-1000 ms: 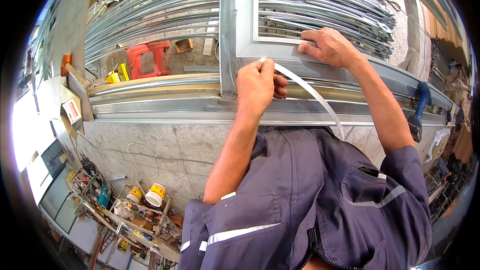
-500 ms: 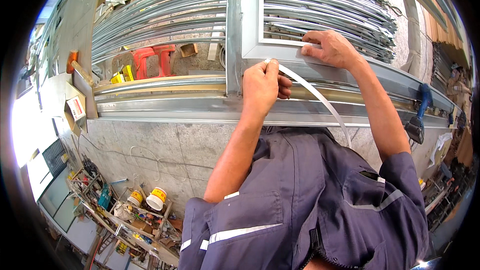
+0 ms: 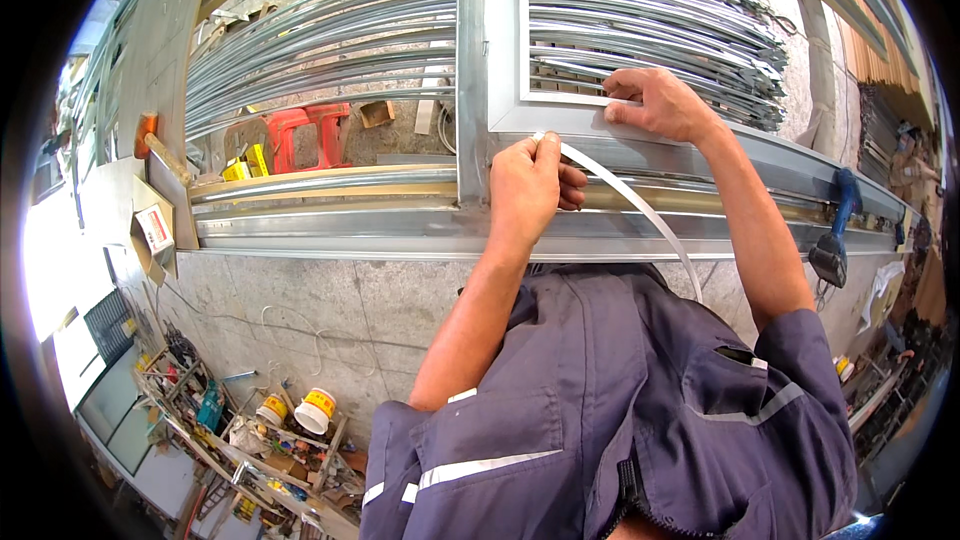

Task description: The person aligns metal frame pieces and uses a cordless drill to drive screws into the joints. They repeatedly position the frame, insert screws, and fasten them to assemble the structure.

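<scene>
Between its thumb and fingers, my left hand (image 3: pixel 525 185) pinches the end of a white flexible strip (image 3: pixel 650 210) at the outer edge of a light grey metal frame (image 3: pixel 508 55), close to its mitred corner. From that pinch the strip arcs right and down toward my jacket. My right hand (image 3: pixel 668 108) is closed on the frame's inner edge, right of the corner, with its thumb on top and its fingers curled over the opening. The frame rests on long silver rails (image 3: pixel 330 225).
Many thin metal strips (image 3: pixel 340 45) lie beyond the rails. A hammer (image 3: pixel 160 148) and an open carton (image 3: pixel 152 225) are at left, near a red plastic stand (image 3: pixel 310 135). A blue-handled tool (image 3: pixel 838 230) lies at right. Buckets (image 3: pixel 315 410) stand by a cluttered rack (image 3: pixel 230 450).
The whole view has shifted slightly. Both hands keep nearly the same places on the strip and the frame.
</scene>
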The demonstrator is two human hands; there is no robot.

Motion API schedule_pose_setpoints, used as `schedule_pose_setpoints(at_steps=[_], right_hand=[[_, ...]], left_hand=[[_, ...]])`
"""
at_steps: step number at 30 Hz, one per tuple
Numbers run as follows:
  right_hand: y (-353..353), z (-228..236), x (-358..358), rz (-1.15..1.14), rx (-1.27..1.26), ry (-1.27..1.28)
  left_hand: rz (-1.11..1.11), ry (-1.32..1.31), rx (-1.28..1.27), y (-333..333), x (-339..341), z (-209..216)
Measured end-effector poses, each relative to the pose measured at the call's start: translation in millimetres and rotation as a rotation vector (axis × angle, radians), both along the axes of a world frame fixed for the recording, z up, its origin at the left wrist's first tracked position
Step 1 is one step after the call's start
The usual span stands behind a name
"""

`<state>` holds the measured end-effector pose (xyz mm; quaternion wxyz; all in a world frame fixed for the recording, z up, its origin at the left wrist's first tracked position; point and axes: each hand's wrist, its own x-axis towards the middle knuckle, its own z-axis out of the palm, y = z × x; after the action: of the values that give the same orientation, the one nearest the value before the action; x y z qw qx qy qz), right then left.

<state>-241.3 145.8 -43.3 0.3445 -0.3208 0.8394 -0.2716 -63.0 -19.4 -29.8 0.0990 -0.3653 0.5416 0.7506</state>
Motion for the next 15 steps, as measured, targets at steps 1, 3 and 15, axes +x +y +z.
schedule_pose_setpoints(at_steps=[1, 3, 15], right_hand=[[-0.7, 0.9, -0.9, -0.001, -0.002, -0.009], [-1.4, 2.3, -1.9, -0.002, -0.004, -0.031], [-2.9, 4.3, -3.7, -0.032, -0.015, -0.084]], left_hand=[[-0.004, 0.003, -0.002, 0.0, -0.2, 0.1], [0.002, -0.002, 0.009, -0.1, 0.0, 1.0], [0.010, -0.003, 0.013, 0.0, 1.1, -0.1]])
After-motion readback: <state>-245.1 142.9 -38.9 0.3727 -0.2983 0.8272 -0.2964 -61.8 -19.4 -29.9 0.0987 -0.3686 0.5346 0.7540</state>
